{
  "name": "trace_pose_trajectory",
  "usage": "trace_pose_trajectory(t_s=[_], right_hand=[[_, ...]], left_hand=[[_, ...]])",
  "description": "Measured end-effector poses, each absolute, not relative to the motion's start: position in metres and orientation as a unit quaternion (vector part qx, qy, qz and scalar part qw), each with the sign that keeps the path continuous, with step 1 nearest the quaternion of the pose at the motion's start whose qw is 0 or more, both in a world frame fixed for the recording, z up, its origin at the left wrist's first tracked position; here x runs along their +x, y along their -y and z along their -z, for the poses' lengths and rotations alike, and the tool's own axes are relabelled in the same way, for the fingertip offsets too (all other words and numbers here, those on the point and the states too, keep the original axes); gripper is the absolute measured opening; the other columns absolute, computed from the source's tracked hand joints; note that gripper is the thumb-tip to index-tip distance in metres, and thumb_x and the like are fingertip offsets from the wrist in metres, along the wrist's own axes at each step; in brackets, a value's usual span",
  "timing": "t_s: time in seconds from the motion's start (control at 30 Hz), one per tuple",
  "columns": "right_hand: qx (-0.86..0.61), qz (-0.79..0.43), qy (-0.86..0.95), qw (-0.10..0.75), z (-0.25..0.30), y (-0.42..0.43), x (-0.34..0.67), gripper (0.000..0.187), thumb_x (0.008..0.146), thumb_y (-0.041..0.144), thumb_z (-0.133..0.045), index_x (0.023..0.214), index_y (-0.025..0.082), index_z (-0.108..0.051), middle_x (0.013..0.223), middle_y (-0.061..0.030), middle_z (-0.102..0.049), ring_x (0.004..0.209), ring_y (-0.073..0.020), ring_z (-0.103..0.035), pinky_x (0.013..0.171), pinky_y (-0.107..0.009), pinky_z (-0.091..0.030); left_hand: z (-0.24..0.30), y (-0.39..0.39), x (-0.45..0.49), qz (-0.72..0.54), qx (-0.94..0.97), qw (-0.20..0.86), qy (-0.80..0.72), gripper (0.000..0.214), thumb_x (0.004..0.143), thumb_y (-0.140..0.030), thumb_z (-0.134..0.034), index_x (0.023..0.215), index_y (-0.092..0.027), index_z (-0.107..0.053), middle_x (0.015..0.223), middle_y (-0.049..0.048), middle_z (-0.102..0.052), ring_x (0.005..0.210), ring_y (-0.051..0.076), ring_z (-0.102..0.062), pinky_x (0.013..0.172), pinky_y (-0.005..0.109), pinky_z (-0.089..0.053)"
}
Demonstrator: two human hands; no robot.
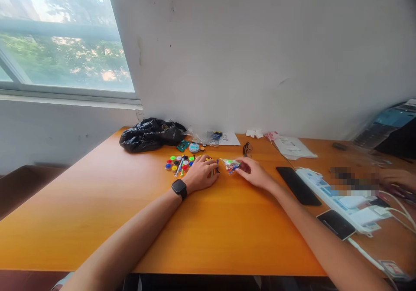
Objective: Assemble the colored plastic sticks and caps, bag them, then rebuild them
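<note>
the left hand (202, 172) lay low over the table (182, 234) at the centre of the frame, its back turned up, the wrist with a black watch (179, 188) bent a little, and the forearm slanting in from the lower left. its fingers curved down beside some slim pieces, and whether it gripped any of them could not be told. the right hand (252, 172) stood just right of centre, turned on its side, its forearm running in long and nearly straight from the lower right corner. its thumb and fingers were drawn close together on the right end of a small clear packet (230, 165) with bright colours in it, a narrow hold. the packet sat between the two hands, near the middle of the frame, its pointed end toward the left. colourful round pieces (176, 168) were spread left of the left hand's knuckles.
</note>
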State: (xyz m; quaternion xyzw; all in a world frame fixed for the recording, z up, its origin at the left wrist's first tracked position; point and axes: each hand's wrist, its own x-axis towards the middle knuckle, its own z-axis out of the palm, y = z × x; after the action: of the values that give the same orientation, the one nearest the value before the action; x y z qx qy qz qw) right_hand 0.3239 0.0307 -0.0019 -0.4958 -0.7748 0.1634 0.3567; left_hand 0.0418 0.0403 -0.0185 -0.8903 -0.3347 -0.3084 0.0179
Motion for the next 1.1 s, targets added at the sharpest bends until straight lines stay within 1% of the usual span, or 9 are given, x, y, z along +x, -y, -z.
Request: trace_pose_trajectory(t_s=[0.07, 0.17, 0.33, 0.43, 0.53, 0.67, 0.8, 0.93, 1.1], right_hand=[[-0.469, -0.164, 0.803, 0.329, -0.002, -0.027, 0.321, 0.026, 0.093, 0.038, -0.066, 0.112, 0.022, -0.075, 0.097, -0.0082, -0.069, 0.076, -0.021, -0.062, 0.072, -0.035, -0.053], [-0.462, -0.145, 0.803, 0.348, -0.007, -0.022, 0.318, 0.024, 0.098, 0.035, -0.06, 0.11, 0.021, -0.075, 0.099, -0.0094, -0.069, 0.08, -0.0218, -0.063, 0.075, -0.035, -0.053], [-0.468, -0.127, 0.825, 0.291, -0.008, -0.019, 0.318, 0.022, 0.1, 0.033, -0.055, 0.106, 0.021, -0.073, 0.097, -0.009, -0.07, 0.082, -0.0227, -0.062, 0.08, -0.036, -0.052], [-0.497, -0.094, 0.801, 0.322, -0.009, -0.018, 0.318, 0.026, 0.103, 0.036, -0.051, 0.103, 0.021, -0.072, 0.093, -0.0092, -0.07, 0.08, -0.0228, -0.062, 0.076, -0.035, -0.049], [-0.514, -0.107, 0.799, 0.294, -0.009, -0.017, 0.316, 0.024, 0.101, 0.036, -0.052, 0.1, 0.021, -0.071, 0.093, -0.0088, -0.072, 0.079, -0.0226, -0.063, 0.073, -0.033, -0.047], [-0.525, -0.183, 0.772, 0.308, -0.011, -0.018, 0.316, 0.038, 0.101, 0.051, -0.054, 0.084, 0.021, -0.07, 0.081, -0.0056, -0.072, 0.071, -0.0205, -0.061, 0.067, -0.03, -0.044], [-0.532, -0.37, 0.652, 0.393, -0.016, -0.019, 0.319, 0.051, 0.089, 0.068, -0.066, 0.078, 0.018, -0.071, 0.075, -0.0057, -0.073, 0.067, -0.0211, -0.064, 0.061, -0.03, -0.048], [-0.512, -0.563, 0.518, 0.39, -0.014, -0.019, 0.321, 0.044, 0.079, 0.06, -0.08, 0.089, 0.017, -0.077, 0.076, -0.0072, -0.077, 0.059, -0.0205, -0.067, 0.055, -0.031, -0.054], [-0.486, -0.614, 0.498, 0.372, -0.009, -0.02, 0.321, 0.038, 0.083, 0.052, -0.08, 0.086, 0.014, -0.078, 0.074, -0.0087, -0.078, 0.056, -0.0183, -0.067, 0.055, -0.029, -0.056]], left_hand=[[0.018, -0.04, 0.042, 0.301, -0.892, 0.014, 0.336, 0.014, 0.099, -0.034, -0.064, 0.101, -0.024, -0.073, 0.11, 0.0055, -0.075, 0.112, 0.029, -0.057, 0.099, 0.045, -0.045], [0.017, -0.04, 0.041, 0.295, -0.892, 0.009, 0.342, 0.015, 0.099, -0.033, -0.063, 0.093, -0.023, -0.072, 0.099, 0.0064, -0.075, 0.108, 0.028, -0.057, 0.098, 0.045, -0.046], [0.017, -0.04, 0.041, 0.297, -0.891, 0.005, 0.343, 0.014, 0.099, -0.033, -0.063, 0.1, -0.024, -0.073, 0.101, 0.0069, -0.075, 0.11, 0.029, -0.058, 0.099, 0.045, -0.047], [0.018, -0.04, 0.041, 0.297, -0.89, 0.002, 0.345, 0.014, 0.098, -0.033, -0.064, 0.104, -0.024, -0.074, 0.105, 0.0071, -0.075, 0.111, 0.029, -0.058, 0.099, 0.045, -0.047], [0.018, -0.04, 0.041, 0.296, -0.89, 0.003, 0.346, 0.013, 0.098, -0.032, -0.064, 0.104, -0.024, -0.074, 0.103, 0.0074, -0.074, 0.109, 0.029, -0.058, 0.098, 0.045, -0.048], [0.019, -0.04, 0.04, 0.299, -0.888, 0.006, 0.348, 0.013, 0.098, -0.032, -0.064, 0.105, -0.024, -0.072, 0.101, 0.0075, -0.074, 0.108, 0.029, -0.058, 0.095, 0.044, -0.048], [0.021, -0.041, 0.041, 0.309, -0.885, 0.012, 0.349, 0.03, 0.1, -0.034, -0.062, 0.127, -0.023, -0.067, 0.104, 0.0091, -0.073, 0.111, 0.03, -0.058, 0.097, 0.046, -0.048], [0.023, -0.043, 0.04, 0.311, -0.883, 0.008, 0.351, 0.04, 0.103, -0.035, -0.057, 0.14, -0.021, -0.059, 0.111, 0.0107, -0.073, 0.114, 0.031, -0.057, 0.1, 0.048, -0.048], [0.017, -0.04, 0.038, 0.306, -0.888, -0.024, 0.342, 0.038, 0.112, -0.038, -0.038, 0.138, -0.021, -0.061, 0.111, 0.0097, -0.073, 0.111, 0.029, -0.057, 0.101, 0.047, -0.046]])
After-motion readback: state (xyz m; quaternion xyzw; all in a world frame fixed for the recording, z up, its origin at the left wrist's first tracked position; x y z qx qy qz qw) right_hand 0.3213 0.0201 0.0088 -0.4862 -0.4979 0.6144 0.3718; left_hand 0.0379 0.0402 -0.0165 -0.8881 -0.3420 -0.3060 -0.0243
